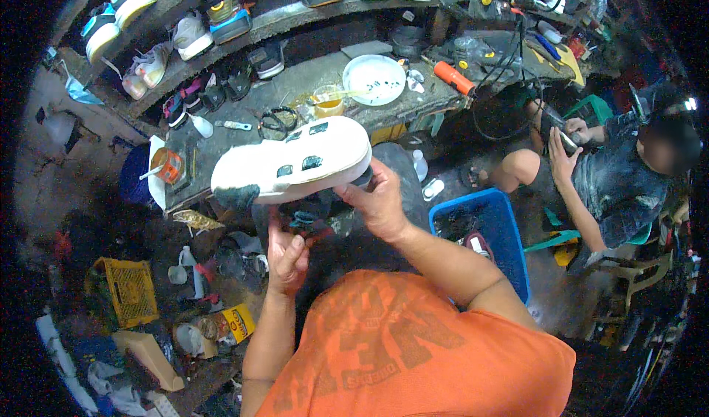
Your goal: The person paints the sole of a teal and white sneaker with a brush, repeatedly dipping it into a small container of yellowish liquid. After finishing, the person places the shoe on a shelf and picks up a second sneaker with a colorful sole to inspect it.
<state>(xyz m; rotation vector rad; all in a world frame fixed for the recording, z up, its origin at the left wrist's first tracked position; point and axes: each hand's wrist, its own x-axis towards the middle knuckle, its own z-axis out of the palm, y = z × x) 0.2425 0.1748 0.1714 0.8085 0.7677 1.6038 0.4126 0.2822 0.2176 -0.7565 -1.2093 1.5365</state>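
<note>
A shoe [325, 155] is held sole up in front of me, its white sole marked with several small dark patches and its upper dark. My right hand [380, 203] grips its right end, thumb on the near side. Below its left half, my left hand [286, 258] reaches up with fingers against the dark upper; those fingertips are partly hidden. Just beyond the shoe, on the workbench [244, 147], stand a jar of amber liquid [328, 103] with a brush in it and a white round basin [374, 79] with dark bits inside.
Shelves [310, 14] of shoes curve along the back. An orange cylinder [453, 78] and an orange tub [168, 166] sit on the bench. A blue bin [480, 210] holding a shoe is at my right; beyond it a seated person [620, 173] handles a dark shoe. A yellow crate [129, 291] lies left.
</note>
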